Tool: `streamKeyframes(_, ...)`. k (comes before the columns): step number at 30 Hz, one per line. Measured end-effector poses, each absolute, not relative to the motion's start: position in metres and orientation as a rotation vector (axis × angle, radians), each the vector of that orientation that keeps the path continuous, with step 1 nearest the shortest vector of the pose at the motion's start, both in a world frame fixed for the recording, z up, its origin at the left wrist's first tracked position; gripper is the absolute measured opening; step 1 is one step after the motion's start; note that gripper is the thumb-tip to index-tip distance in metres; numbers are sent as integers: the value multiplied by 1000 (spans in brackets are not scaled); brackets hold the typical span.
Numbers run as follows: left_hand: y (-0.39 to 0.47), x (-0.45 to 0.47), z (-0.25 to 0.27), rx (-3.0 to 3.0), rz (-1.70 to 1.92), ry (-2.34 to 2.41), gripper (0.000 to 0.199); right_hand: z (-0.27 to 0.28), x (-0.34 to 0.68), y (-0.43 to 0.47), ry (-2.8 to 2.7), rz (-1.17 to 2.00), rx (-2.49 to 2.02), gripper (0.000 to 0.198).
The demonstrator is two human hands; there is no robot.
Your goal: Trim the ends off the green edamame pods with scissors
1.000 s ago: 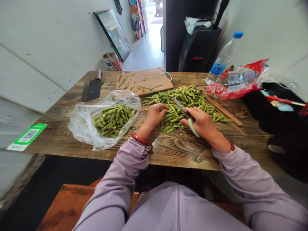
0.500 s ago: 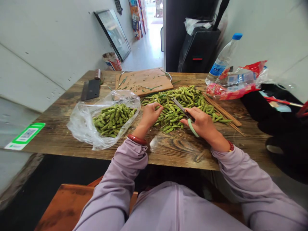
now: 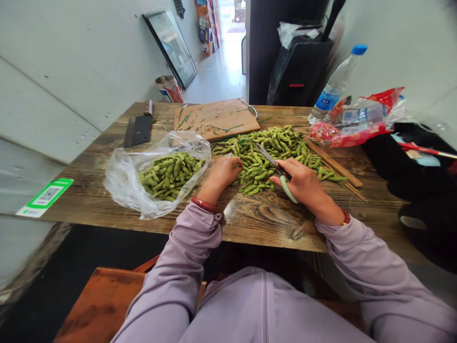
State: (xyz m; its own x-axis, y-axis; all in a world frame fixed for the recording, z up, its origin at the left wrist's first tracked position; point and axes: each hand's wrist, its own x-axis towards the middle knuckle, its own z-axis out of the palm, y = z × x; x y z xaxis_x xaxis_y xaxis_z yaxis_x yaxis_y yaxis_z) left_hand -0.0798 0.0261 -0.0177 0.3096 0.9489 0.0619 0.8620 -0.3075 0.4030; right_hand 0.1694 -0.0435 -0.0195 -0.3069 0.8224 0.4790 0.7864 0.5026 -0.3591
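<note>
My right hand (image 3: 302, 183) is closed round a pair of scissors (image 3: 267, 157) with pale green handles; the blades point away to the left above a loose pile of green soybean pods (image 3: 255, 171). At the pile's left edge, my left hand (image 3: 224, 172) has its fingers curled in and pressed together among the pods. Whatever lies between those fingertips is hidden. Left of that hand, a clear plastic bag (image 3: 123, 183) lies spread open on the table, holding a heap of pods (image 3: 171, 176).
On the wooden table (image 3: 260, 224), a cutting board (image 3: 217, 116) with green scraps lies behind the pile, and a cleaver (image 3: 138, 130) lies at the left. Chopsticks (image 3: 337, 164), a water bottle (image 3: 330, 93) and red plastic packaging (image 3: 357, 136) are on the right.
My left hand has lowered slightly to the pods, its fingertips turned down. My right hand keeps its hold on the scissors. The whole view has shifted a little.
</note>
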Motion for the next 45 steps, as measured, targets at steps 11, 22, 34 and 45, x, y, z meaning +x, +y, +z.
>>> streamKeyframes(11, 25, -78, -7, 1905, 845, 1375, 6, -20, 169, -43, -2135, 57, -1289, 39)
streamKeyframes(22, -1, -58, 9, 1090, 948, 828, 38, -20, 169, -44, -2152, 52, -1282, 42)
streamKeyframes(34, 11, -76, 11, 1365, 1070, 1061, 8, -18, 170, -46, -2153, 19, -1293, 42)
streamKeyframes(45, 22, -86, -6, 2289, 403, 1569, 14, -15, 169, -47, -2163, 40, -1290, 42)
